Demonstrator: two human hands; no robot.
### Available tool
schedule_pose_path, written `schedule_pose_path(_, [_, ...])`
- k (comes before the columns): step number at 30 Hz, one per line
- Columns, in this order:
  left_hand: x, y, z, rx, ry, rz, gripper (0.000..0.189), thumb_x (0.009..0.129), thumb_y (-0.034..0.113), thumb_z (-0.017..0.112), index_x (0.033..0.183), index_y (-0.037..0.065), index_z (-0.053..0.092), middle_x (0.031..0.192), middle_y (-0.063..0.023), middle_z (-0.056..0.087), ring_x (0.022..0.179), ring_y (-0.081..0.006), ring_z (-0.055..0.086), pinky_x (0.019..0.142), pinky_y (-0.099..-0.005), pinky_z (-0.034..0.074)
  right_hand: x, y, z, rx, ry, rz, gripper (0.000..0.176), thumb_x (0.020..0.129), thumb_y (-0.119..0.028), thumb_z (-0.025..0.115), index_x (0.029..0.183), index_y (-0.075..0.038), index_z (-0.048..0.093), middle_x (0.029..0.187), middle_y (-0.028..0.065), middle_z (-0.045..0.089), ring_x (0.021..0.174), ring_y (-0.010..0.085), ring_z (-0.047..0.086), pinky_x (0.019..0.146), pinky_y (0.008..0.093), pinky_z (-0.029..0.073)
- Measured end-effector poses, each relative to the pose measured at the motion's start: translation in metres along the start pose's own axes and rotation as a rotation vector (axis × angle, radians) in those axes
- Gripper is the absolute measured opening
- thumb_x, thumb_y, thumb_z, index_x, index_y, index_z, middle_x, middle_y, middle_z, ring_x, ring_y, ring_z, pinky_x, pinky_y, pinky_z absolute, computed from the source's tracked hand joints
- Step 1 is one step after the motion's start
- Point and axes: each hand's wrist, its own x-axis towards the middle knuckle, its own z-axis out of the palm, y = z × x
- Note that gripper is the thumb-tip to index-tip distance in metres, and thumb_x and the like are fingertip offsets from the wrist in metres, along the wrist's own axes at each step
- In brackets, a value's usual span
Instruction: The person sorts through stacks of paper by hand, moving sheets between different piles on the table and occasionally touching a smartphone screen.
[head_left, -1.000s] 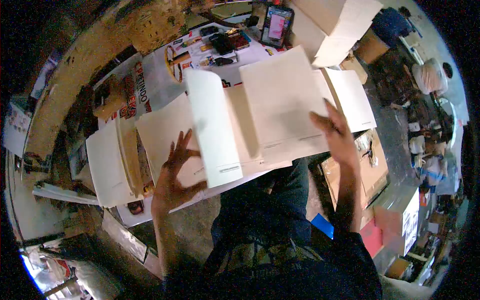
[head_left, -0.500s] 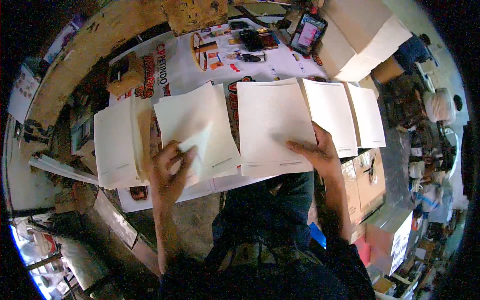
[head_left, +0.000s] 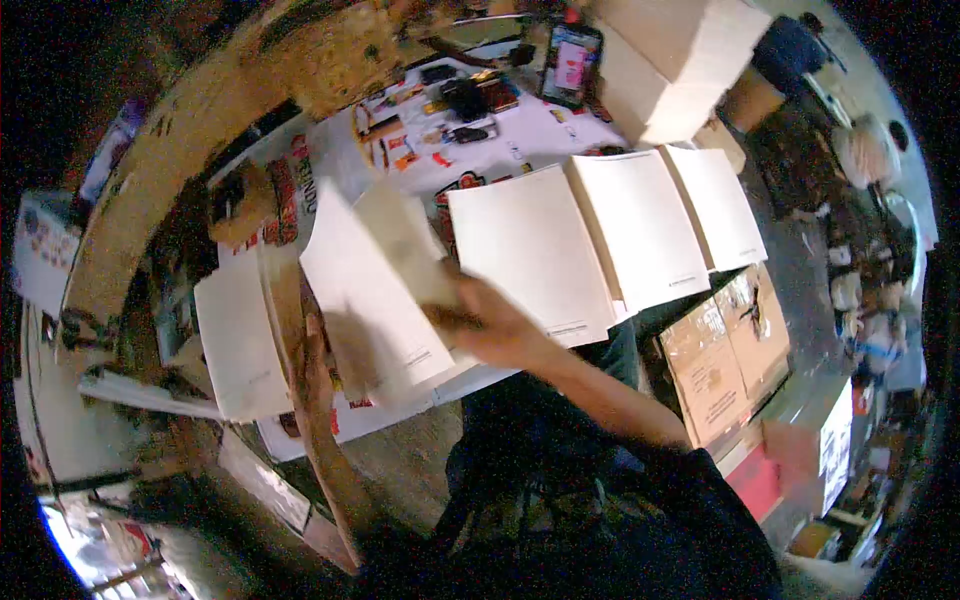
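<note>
Several stacks of white printed sheets lie in a row across the table. My right hand [head_left: 485, 318] is at the right edge of a lifted, tilted sheet [head_left: 365, 300] over the second stack from the left; motion blurs its fingers. Upright between the leftmost stack [head_left: 240, 335] and that sheet is my left hand [head_left: 314, 365], near the sheet's left edge, its grip unclear. Right of my right hand lie the middle stack [head_left: 525, 245], a further stack [head_left: 640, 225] and the rightmost stack [head_left: 715, 205].
A phone [head_left: 571, 65] stands at the back beside a large cardboard box [head_left: 665, 60]. Small items lie on the printed table cover [head_left: 400, 170]. A brown box [head_left: 240, 205] sits back left, and a flat carton [head_left: 725, 355] is at the right.
My right hand has moved left from the middle stack to the second one. A sheet there is now raised and tilted. My left hand has shifted slightly down, and the whole view has turned.
</note>
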Motion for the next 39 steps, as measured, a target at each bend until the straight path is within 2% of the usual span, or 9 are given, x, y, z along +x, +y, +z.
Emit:
schedule_pose_path(1, [-0.005,0.012,0.007,0.122,0.037,0.077,0.044,0.098,0.027,0.041,0.136,0.005,0.045,0.138,-0.0141,0.046,0.127,-0.0249,0.043,0.106,-0.0359,0.033,-0.009,-0.047,0.004,-0.176,0.004,0.148,0.070,0.082,-0.009,0.065,0.141,0.002,0.029,0.127,0.0210,0.052,0.122,0.0263,0.046,0.104,0.0326,0.036])
schedule_pose_path(2, [-0.013,0.027,0.016,0.244,0.073,0.159,0.045,0.097,0.024,0.044,0.137,0.004,0.042,0.139,-0.0155,0.044,0.127,-0.0256,0.042,0.106,-0.0363,0.033,-0.019,-0.035,0.024,-0.439,0.186,-0.188,0.070,0.081,-0.012,0.065,0.139,0.003,0.030,0.130,0.0229,0.049,0.120,0.0225,0.046,0.104,0.0328,0.035])
schedule_pose_path(13, [-0.089,0.112,0.101,0.277,0.046,0.595,0.065,0.087,0.011,0.063,0.141,-0.002,0.029,0.134,-0.0196,0.041,0.119,-0.0303,0.043,0.102,-0.0394,0.036,-0.054,-0.071,-0.027,0.368,0.234,0.018,0.063,0.096,-0.047,0.044,0.137,0.001,0.038,0.133,0.0169,0.048,0.124,0.0249,0.045,0.105,0.0361,0.034])
schedule_pose_path(15, [-0.095,0.121,0.131,0.403,0.009,0.647,0.066,0.086,0.012,0.065,0.140,-0.002,0.031,0.134,-0.0203,0.041,0.120,-0.0307,0.043,0.103,-0.0401,0.036,-0.071,-0.063,-0.054,0.417,0.358,0.054,0.056,0.093,-0.049,0.051,0.130,-0.007,0.047,0.093,0.0027,0.056,0.077,0.0104,0.051,0.067,0.0272,0.045])
schedule_pose_path(18, [-0.085,0.103,0.165,0.657,-0.009,0.854,0.069,0.085,0.017,0.069,0.139,-0.003,0.031,0.132,-0.0206,0.042,0.117,-0.0303,0.044,0.102,-0.0406,0.036,-0.114,-0.045,-0.085,0.465,0.408,0.211,0.071,0.086,-0.053,0.059,0.134,-0.003,0.045,0.115,0.0070,0.061,0.098,0.0158,0.057,0.088,0.0298,0.045])
schedule_pose_path(22, [-0.104,0.096,0.257,0.243,-0.421,0.548,0.067,0.087,0.023,0.067,0.138,-0.003,0.033,0.131,-0.0205,0.044,0.116,-0.0284,0.046,0.102,-0.0386,0.036,-0.175,-0.082,-0.122,0.460,0.555,0.248,0.044,0.085,-0.031,0.071,0.114,0.001,0.060,0.108,0.0049,0.065,0.099,0.0119,0.056,0.089,0.0275,0.045])
schedule_pose_path(27, [-0.090,0.090,0.366,0.263,-0.747,0.445,0.044,0.095,0.029,0.052,0.124,-0.004,0.051,0.121,-0.0201,0.056,0.117,-0.0292,0.052,0.099,-0.0406,0.039,-0.251,-0.061,-0.182,0.253,1.139,0.085,0.024,0.084,-0.021,0.071,0.098,-0.005,0.061,0.072,-0.0019,0.057,0.057,0.0070,0.048,0.047,0.0236,0.037])
schedule_pose_path(35, [-0.112,0.020,0.582,0.870,-0.616,1.436,0.072,0.079,0.048,0.064,0.125,-0.005,0.047,0.129,-0.0293,0.048,0.126,-0.0410,0.043,0.107,-0.0535,0.027,-0.362,-0.095,-0.301,-0.099,1.534,-0.240,0.036,0.084,-0.021,0.070,0.113,-0.002,0.060,0.100,0.0038,0.065,0.088,0.0127,0.059,0.076,0.0254,0.047])
schedule_pose_path(39, [-0.132,0.041,0.617,1.202,-0.844,0.960,0.105,0.070,0.066,0.064,0.139,-0.006,0.030,0.136,-0.0340,0.039,0.134,-0.0458,0.029,0.112,-0.0556,0.011,-0.372,-0.101,-0.309,-0.122,1.498,-0.197,0.040,0.083,-0.019,0.070,0.116,0.000,0.059,0.106,0.0059,0.065,0.093,0.0137,0.060,0.083,0.0262,0.046])
